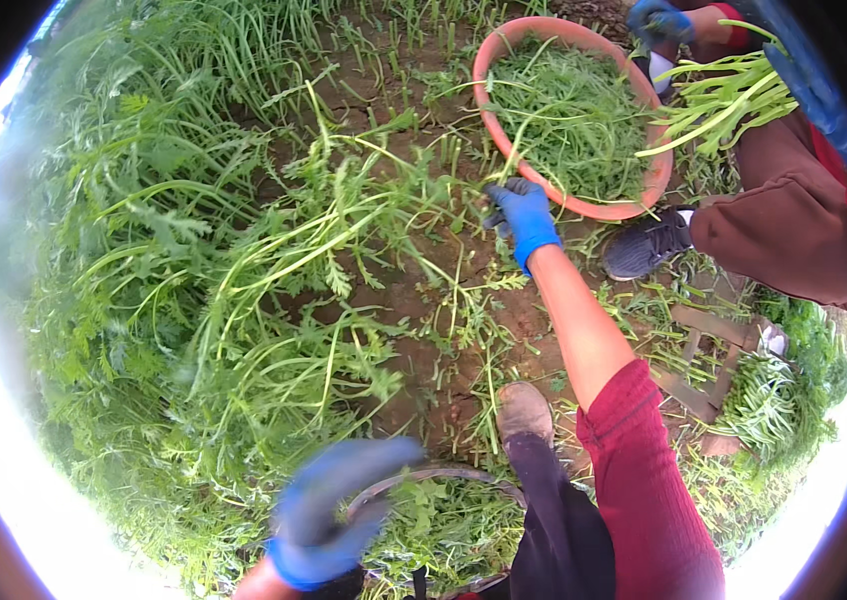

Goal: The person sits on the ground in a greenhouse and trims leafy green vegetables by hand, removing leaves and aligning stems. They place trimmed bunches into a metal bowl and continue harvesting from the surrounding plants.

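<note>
My right hand (522, 217), in a blue-palmed work glove, is low over the soil beside an orange-red plastic basin (491, 124). Its fingers are curled around thin green stems (504, 177) at the fingertips. Blurred by motion, my left hand (341, 510) wears a blue glove too, with thumb and fingers apart and nothing seen between them. It hovers by the rim of a dark round container (438, 472) that holds cut leaves. Between my hands, long leafy greens with lobed leaves (303, 255), like crown daisy, lean over the ground.
Cut feathery greens (566, 112) fill the orange-red basin. Beyond it, a co-worker's gloved hand (660, 21) and a bunch of stems (738, 97) show; their shoe (647, 244) stands near the basin. A low wooden frame (701, 322) and bundled greens (761, 397) lie at right. My shoe (525, 412) rests on soil.
</note>
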{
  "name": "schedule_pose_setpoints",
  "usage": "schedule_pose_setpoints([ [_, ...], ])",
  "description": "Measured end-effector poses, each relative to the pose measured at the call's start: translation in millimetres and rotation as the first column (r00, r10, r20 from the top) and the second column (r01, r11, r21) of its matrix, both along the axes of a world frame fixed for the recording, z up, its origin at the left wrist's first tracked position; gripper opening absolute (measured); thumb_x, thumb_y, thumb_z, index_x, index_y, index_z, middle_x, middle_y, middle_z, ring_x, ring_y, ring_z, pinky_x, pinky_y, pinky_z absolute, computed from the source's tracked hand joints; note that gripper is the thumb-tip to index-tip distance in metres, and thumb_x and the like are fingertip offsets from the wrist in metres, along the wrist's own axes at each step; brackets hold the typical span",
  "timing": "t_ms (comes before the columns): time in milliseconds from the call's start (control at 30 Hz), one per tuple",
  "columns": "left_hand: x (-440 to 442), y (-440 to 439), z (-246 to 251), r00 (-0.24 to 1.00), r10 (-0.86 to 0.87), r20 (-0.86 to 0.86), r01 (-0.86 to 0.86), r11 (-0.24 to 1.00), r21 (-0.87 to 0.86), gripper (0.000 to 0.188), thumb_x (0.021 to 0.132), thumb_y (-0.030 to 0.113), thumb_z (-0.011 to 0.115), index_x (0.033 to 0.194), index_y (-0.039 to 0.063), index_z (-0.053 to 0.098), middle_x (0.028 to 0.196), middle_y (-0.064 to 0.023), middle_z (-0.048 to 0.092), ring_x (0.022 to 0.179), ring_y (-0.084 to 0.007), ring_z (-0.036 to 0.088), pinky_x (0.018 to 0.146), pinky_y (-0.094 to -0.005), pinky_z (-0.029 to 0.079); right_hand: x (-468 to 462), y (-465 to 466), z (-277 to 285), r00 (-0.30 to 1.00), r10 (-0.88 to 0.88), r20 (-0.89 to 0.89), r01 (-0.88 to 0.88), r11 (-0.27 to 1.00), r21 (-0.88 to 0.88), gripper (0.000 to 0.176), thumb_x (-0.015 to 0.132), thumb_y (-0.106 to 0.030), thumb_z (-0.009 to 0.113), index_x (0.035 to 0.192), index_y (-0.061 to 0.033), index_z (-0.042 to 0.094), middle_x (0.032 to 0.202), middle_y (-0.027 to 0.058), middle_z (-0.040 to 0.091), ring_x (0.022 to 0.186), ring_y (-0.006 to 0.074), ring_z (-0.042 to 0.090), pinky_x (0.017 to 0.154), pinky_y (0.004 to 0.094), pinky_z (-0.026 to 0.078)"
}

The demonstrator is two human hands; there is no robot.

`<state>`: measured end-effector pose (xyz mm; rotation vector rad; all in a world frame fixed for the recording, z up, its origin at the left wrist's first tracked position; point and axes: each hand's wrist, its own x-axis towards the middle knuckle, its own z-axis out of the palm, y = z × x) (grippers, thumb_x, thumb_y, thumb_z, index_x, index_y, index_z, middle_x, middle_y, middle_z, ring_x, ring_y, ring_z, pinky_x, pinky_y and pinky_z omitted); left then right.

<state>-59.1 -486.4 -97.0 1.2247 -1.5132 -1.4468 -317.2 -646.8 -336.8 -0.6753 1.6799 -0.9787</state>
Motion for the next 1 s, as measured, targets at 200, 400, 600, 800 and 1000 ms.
schedule_pose_setpoints([
  [200,-22,-30,-68,0.957,0.067,-0.283,0.048,0.923,0.382,0.043,0.085,0.004,0.060,0.128,0.002,0.055,0.116,-0.0088,0.064,0.106,-0.0167,0.060,0.092,-0.0303,0.047,-9,13,51,0.969,0.034,0.245,-0.033,0.999,-0.006,0.013,0.088,-0.010,0.059,0.080,-0.0010,0.063,0.062,0.0064,0.062,0.041,0.0092,0.049,0.034,0.0257,0.033],
  [400,20,-190,-105,0.968,0.192,0.164,-0.193,0.981,-0.010,0.036,0.088,0.012,0.061,0.123,0.007,0.060,0.122,-0.0080,0.063,0.113,-0.0206,0.057,0.104,-0.0332,0.041,18,6,49,0.940,0.258,0.223,-0.252,0.966,-0.056,0.018,0.087,-0.005,0.058,0.102,0.0038,0.063,0.073,0.0095,0.067,0.049,0.0132,0.062,0.041,0.0236,0.047],
  [600,53,-236,-48,0.954,0.228,0.192,-0.173,0.948,-0.267,0.032,0.088,0.007,0.058,0.120,0.003,0.062,0.118,-0.0108,0.065,0.108,-0.0193,0.060,0.096,-0.0299,0.046,56,-29,-37,0.686,0.241,-0.687,-0.457,0.877,-0.148,0.036,0.076,-0.013,0.065,0.108,0.0016,0.060,0.091,0.0217,0.066,0.082,0.0347,0.067,0.072,0.0419,0.055],
  [800,32,-121,-14,0.948,0.236,0.212,-0.166,0.939,-0.301,0.033,0.087,0.009,0.055,0.118,0.001,0.062,0.117,-0.0117,0.065,0.107,-0.0219,0.061,0.094,-0.0323,0.047,62,-37,-36,0.711,0.302,-0.635,-0.517,0.837,-0.181,0.037,0.075,-0.024,0.065,0.106,-0.0036,0.064,0.094,0.0197,0.066,0.087,0.0380,0.064,0.080,0.0421,0.052],
  [1000,8,-14,-40,0.997,-0.056,0.058,0.051,0.996,0.072,0.039,0.080,-0.005,0.056,0.118,0.000,0.061,0.122,-0.0143,0.060,0.117,-0.0264,0.055,0.099,-0.0361,0.042,46,-38,-3,0.888,0.458,0.026,-0.454,0.868,0.201,0.023,0.087,-0.010,0.062,0.100,0.0076,0.057,0.074,0.0140,0.065,0.049,0.0198,0.062,0.047,0.0301,0.052],
])
